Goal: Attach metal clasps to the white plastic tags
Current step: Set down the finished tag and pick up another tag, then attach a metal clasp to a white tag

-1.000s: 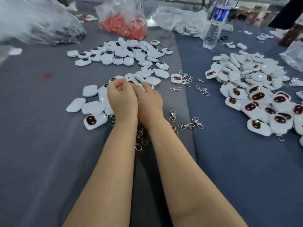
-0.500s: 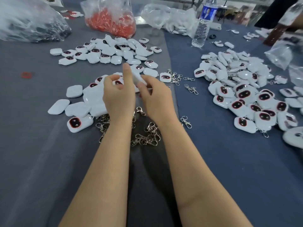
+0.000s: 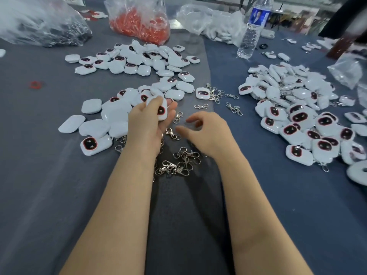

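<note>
In the head view, the left hand (image 3: pixel 149 124) cupped 1 white tag (image 3: pixel 161 111) just above the grey table (image 3: pixel 49 195), thumb and fingers curled round its edges. The right hand (image 3: pixel 208 133) hovered over the loose clasps (image 3: pixel 178 163), its fingers loosely curled and holding nothing. The tag looked light, rigid and glossy, probably slippery. Gripping its sides would leave the loop corner free. The clasps seemed stiff and tangle-prone.

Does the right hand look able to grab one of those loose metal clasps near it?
Probably yes: the right hand is empty, fingers loosely curled, right beside the loose clasps, with nothing between them.
</note>
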